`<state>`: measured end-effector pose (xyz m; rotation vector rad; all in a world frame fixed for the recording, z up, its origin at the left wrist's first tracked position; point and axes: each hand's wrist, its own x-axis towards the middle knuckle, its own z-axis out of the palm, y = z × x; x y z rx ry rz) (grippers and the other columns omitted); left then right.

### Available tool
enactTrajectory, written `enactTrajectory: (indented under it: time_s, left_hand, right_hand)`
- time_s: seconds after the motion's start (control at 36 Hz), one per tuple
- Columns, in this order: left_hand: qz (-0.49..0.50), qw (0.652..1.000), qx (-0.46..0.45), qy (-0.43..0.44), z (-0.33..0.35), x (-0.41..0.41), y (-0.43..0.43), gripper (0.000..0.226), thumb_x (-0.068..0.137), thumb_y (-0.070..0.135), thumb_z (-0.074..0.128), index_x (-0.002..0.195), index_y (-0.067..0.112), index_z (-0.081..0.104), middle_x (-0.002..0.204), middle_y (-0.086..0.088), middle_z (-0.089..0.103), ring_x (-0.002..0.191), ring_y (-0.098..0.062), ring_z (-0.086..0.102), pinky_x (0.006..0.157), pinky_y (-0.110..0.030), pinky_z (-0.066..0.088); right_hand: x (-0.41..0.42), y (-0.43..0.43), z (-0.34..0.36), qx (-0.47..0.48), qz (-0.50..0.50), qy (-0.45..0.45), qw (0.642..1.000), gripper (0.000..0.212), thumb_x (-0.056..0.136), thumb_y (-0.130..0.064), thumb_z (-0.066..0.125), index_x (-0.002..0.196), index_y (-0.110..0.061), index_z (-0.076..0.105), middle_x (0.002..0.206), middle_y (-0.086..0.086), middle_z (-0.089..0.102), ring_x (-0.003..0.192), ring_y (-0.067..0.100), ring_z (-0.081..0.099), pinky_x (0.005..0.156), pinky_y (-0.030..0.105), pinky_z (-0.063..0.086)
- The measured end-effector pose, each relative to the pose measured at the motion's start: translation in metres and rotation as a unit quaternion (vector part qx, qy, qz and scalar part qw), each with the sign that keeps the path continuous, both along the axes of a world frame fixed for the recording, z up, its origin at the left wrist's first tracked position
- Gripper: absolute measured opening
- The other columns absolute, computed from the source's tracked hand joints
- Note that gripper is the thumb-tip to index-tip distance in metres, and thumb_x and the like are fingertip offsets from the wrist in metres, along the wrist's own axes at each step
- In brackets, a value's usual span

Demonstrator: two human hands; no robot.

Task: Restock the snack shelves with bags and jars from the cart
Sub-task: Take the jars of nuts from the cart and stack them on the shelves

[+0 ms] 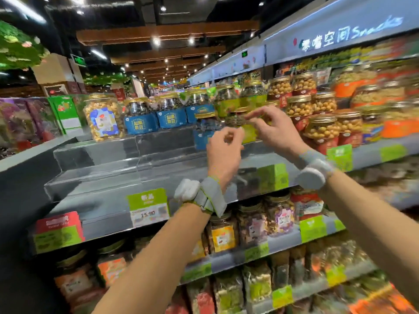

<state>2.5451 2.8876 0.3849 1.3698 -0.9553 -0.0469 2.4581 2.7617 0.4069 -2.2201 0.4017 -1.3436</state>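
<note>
Two hands are raised, the left hand (223, 150) and the right hand (274, 128), with two grey wristbands (212, 196), one on each. There are four blue-labelled jars (171, 118): three in a row and one lower, behind the fingers (229, 134). One pale-nut jar (103, 116) has a white-and-blue label. There are three green-labelled jars (226, 103) and at least six red-labelled jars (322, 130) (blur hides any more to the right). Four green price tags (147, 199) sit along that shelf (108, 209) edge.
</note>
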Motion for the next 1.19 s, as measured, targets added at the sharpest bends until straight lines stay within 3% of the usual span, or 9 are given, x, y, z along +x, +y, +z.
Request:
enactTrajectory:
  time_s: [0.08,0.19,0.28,0.47,0.56,0.67,0.81,1.0,1.19]
  left_hand:
    - [-0.064,0.996,0.03,-0.057,-0.03,-0.04,-0.018,0.019,0.09,0.035,0.073,0.072,0.029,0.07,0.081,0.002,0.062,0.073,-0.01,0.064,0.072,-0.036,0.058]
    - [-0.162,0.976,0.102,-0.108,-0.076,-0.096,-0.042,0.021,0.092,0.028,0.073,0.072,0.024,0.067,0.095,-0.01,0.064,0.08,-0.008,0.063,0.073,-0.019,0.05]
    - [-0.255,0.923,0.221,-0.186,-0.125,-0.139,-0.06,0.026,0.098,0.023,0.064,0.073,0.016,0.064,0.108,-0.019,0.06,0.099,-0.029,0.064,0.091,-0.035,0.048]
    - [-0.349,0.787,0.35,-0.368,-0.204,-0.258,-0.086,0.032,0.106,0.029,0.046,0.107,0.003,0.064,0.119,-0.023,0.049,0.117,-0.038,0.054,0.099,-0.044,0.041]
    - [-0.385,0.747,0.349,-0.415,-0.225,-0.328,-0.093,0.032,0.105,0.027,0.047,0.111,0.0,0.063,0.122,-0.024,0.051,0.115,-0.04,0.056,0.098,-0.048,0.044]
    - [-0.4,0.698,0.375,-0.46,-0.253,-0.404,-0.106,0.028,0.103,0.028,0.045,0.104,0.003,0.058,0.115,-0.023,0.061,0.106,-0.04,0.062,0.082,-0.037,0.045]
    - [-0.429,0.608,0.43,-0.512,-0.277,-0.48,-0.114,0.04,0.105,0.026,0.04,0.126,-0.004,0.055,0.129,-0.025,0.056,0.118,-0.041,0.059,0.094,-0.043,0.045]
    - [-0.439,0.555,0.472,-0.526,-0.331,-0.533,-0.148,0.034,0.104,0.031,0.044,0.115,0.001,0.057,0.126,-0.014,0.044,0.105,-0.036,0.061,0.094,-0.051,0.048]
    - [-0.455,0.511,0.512,-0.519,-0.381,-0.552,-0.18,0.033,0.103,0.031,0.046,0.105,0.003,0.063,0.122,-0.013,0.045,0.103,-0.033,0.062,0.093,-0.048,0.049]
  right_hand:
    - [-0.057,0.003,-0.045,0.117,-0.041,-0.026,0.992,0.015,0.086,-0.026,0.058,0.086,-0.032,0.072,0.083,-0.004,0.069,0.071,0.011,0.061,0.066,0.042,0.056]
    - [-0.138,0.017,-0.105,0.209,-0.109,0.003,0.972,0.018,0.09,-0.011,0.057,0.086,-0.026,0.066,0.071,0.006,0.062,0.048,0.006,0.053,0.044,0.024,0.044]
    - [-0.208,0.025,-0.153,0.245,-0.178,0.081,0.949,0.018,0.091,-0.014,0.06,0.083,-0.029,0.066,0.067,-0.002,0.066,0.052,0.012,0.058,0.05,0.025,0.047]
    - [-0.361,0.043,-0.23,0.299,-0.309,0.186,0.884,0.021,0.09,-0.014,0.065,0.077,-0.03,0.065,0.076,-0.002,0.069,0.061,0.0,0.059,0.067,0.018,0.05]
    - [-0.431,0.047,-0.257,0.333,-0.369,0.159,0.853,0.027,0.093,-0.01,0.064,0.075,-0.031,0.065,0.075,-0.014,0.062,0.06,-0.005,0.058,0.054,0.004,0.041]
    - [-0.504,0.05,-0.283,0.383,-0.411,0.137,0.816,0.023,0.096,-0.023,0.06,0.074,-0.029,0.065,0.071,-0.003,0.068,0.058,0.015,0.065,0.044,0.016,0.044]
    - [-0.584,0.05,-0.328,0.458,-0.414,0.125,0.777,0.023,0.1,-0.021,0.054,0.078,-0.017,0.058,0.066,0.0,0.061,0.047,0.012,0.054,0.041,0.022,0.042]
    - [-0.649,0.036,-0.394,0.53,-0.378,0.168,0.74,0.023,0.099,-0.033,0.058,0.092,-0.016,0.072,0.085,0.006,0.075,0.067,0.015,0.068,0.068,0.035,0.058]
    - [-0.671,0.009,-0.459,0.608,-0.355,0.174,0.688,0.03,0.1,-0.028,0.056,0.075,-0.013,0.062,0.069,0.008,0.065,0.055,0.018,0.061,0.047,0.026,0.05]
